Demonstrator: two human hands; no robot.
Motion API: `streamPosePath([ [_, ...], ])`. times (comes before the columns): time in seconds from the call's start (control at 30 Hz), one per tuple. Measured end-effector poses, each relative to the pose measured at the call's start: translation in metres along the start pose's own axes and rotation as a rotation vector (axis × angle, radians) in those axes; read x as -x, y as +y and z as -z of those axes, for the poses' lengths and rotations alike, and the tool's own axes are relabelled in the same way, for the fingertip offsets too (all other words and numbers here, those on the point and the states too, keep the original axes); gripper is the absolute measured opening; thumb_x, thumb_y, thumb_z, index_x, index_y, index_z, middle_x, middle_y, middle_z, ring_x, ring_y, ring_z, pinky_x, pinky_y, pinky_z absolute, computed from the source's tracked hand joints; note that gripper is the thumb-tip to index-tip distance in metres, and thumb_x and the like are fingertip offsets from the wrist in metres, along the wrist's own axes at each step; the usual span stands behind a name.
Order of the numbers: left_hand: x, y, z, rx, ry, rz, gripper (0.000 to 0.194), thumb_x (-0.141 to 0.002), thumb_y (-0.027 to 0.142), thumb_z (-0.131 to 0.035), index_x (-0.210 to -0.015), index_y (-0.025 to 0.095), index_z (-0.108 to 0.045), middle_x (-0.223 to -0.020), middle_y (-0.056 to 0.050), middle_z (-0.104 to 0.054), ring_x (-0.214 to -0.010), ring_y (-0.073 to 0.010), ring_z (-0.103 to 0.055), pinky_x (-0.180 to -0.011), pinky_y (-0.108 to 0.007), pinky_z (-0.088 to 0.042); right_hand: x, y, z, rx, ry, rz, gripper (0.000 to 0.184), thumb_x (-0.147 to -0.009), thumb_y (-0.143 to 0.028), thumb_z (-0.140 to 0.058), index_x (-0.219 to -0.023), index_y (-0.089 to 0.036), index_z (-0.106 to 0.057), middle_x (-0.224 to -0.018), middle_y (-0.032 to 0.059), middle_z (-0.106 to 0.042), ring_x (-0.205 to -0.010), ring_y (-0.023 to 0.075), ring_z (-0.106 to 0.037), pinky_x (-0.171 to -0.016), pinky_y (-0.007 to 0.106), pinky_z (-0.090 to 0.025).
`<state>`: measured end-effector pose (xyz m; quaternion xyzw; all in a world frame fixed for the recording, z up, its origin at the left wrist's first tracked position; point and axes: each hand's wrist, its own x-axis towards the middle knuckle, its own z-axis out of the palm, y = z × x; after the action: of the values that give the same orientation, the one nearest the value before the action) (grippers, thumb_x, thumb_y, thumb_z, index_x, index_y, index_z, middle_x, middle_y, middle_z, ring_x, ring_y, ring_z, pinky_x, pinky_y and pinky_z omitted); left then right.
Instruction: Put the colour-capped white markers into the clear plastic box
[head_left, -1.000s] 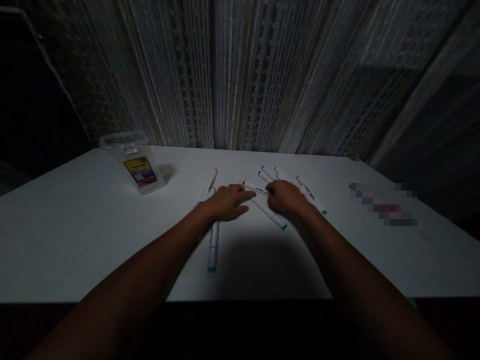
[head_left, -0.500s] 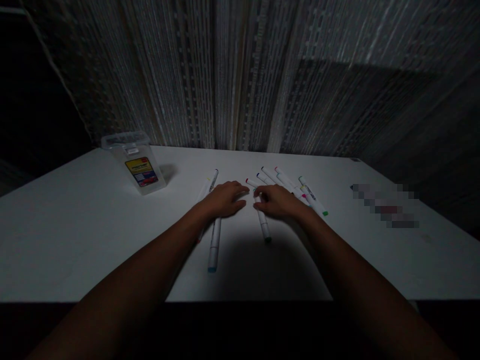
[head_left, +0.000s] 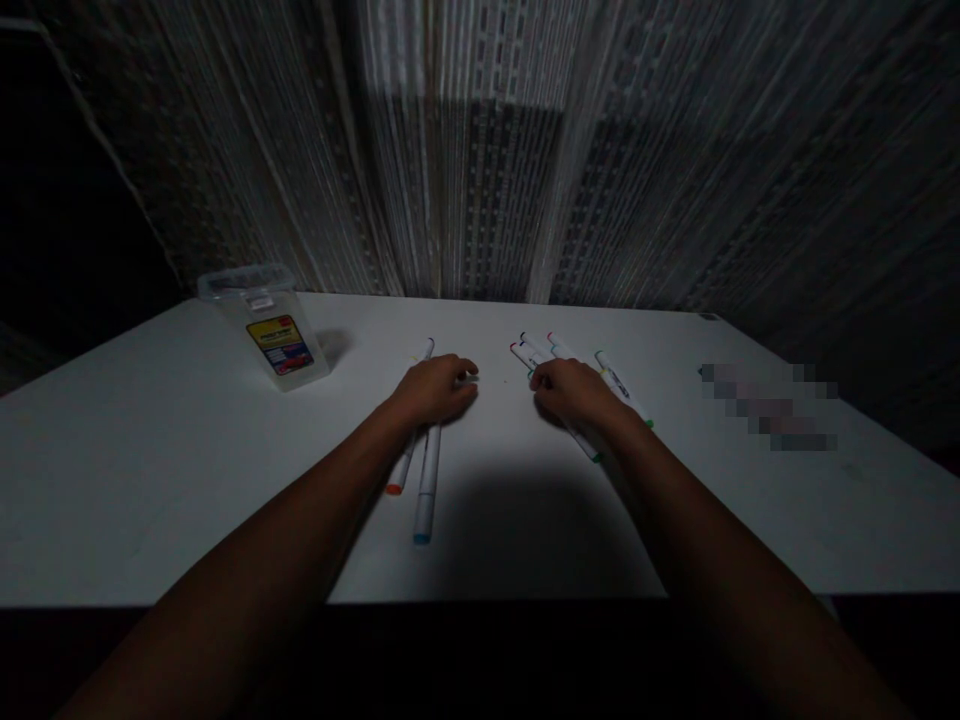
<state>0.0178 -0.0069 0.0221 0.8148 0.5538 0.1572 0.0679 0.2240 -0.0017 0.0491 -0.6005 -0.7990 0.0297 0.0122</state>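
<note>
PASSABLE: between left hand (head_left: 439,388) and right hand (head_left: 568,392) | OBSTACLES: tub (head_left: 304,372) far left; markers (head_left: 621,387) rightward

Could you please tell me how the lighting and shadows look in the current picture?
Head view: dim overall, nearly black along the bottom; a soft shadow on the white table near its front edge; a straight-edged shadow across the curtain; lettering on the markers hard to read.

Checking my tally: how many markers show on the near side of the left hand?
2: the orange-ended marker beside the left forearm, and the blue-ended marker to its right, reaching lower in the picture. The left hand may hide more.
</note>
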Motion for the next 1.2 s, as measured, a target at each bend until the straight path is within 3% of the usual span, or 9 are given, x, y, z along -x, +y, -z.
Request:
streamPosePath([
  [0.4,0.0,-0.001,0.002,-0.026,0.062,0.113,0.036,-0.081,0.036,-0.046,-0.109,0.018,-0.06,-0.105,-0.009,-0.064,-0.093,-0.0254,-0.059,-0.078,-0.037,-0.045,-0.003,0.008,-0.005,0.001,0.096,-0.065,0.026,-0.079,-0.025,-0.047,-0.094,-0.019,-0.067,-0.094,0.0091,-0.067,-0.085,0.02,-0.059,-0.074,0.029,-0.041],
  [0.8,0.0,-0.001,0.007,-0.09,0.0,0.229,0.037,-0.079,0.038,-0.048,-0.109,0.02,-0.06,-0.109,-0.01,-0.063,-0.098,-0.0272,-0.058,-0.08,-0.039,-0.044,-0.004,0.01,-0.003,0.017,0.081,-0.107,0.028,-0.076,-0.023,-0.051,-0.099,-0.018,-0.066,-0.1,0.0099,-0.065,-0.089,0.0219,-0.059,-0.075,0.03,-0.041],
  [0.97,0.0,0.002,0.013,-0.132,-0.026,0.262,0.036,-0.08,0.042,-0.047,-0.105,0.021,-0.061,-0.099,-0.009,-0.067,-0.092,-0.0259,-0.06,-0.078,-0.038,-0.045,-0.003,0.008,-0.004,0.003,0.096,-0.068,0.026,-0.077,-0.02,-0.05,-0.097,-0.02,-0.066,-0.1,0.0086,-0.065,-0.091,0.0207,-0.058,-0.076,0.028,-0.04],
  [1.2,0.003,0.006,0.016,-0.223,-0.108,0.288,0.037,-0.074,0.044,-0.053,-0.103,0.022,-0.063,-0.097,-0.008,-0.068,-0.091,-0.0268,-0.061,-0.075,-0.037,-0.046,-0.006,0.01,-0.01,0.025,0.077,-0.048,0.024,-0.075,-0.03,-0.051,-0.089,-0.018,-0.067,-0.092,0.0093,-0.066,-0.083,0.0216,-0.059,-0.071,0.03,-0.041],
])
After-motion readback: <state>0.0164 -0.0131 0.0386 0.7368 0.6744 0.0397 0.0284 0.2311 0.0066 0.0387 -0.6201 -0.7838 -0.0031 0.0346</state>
